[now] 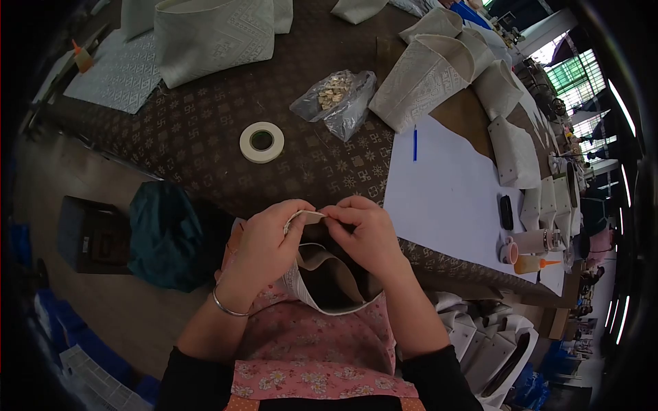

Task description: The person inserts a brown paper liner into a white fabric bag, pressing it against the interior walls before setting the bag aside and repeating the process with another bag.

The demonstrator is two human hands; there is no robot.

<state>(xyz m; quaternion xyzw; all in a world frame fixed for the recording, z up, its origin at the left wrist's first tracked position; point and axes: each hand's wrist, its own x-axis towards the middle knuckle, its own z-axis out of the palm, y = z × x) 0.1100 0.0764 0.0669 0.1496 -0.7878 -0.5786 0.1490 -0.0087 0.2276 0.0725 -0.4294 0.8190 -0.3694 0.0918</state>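
Both my left hand point(264, 238) and right hand point(364, 235) pinch a pale strip point(312, 218) on the near side of the tape roll point(247, 142), fingers closed on it. The bag point(322, 266) gapes below them, farther from the roll. I'd hold the strip flat and work close to its end.

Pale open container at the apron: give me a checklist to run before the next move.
1. Left hand gripping the pale strip: ok, pinched.
2. Right hand on the strip: ok, fingertips at its end.
3. A hand free: not ok, both busy.
4. Pale open container mouth facing up: ok.
5. Strip joined to container: cannot tell, hands hide it.
6. Tape roll clear of hands: ok, on table.
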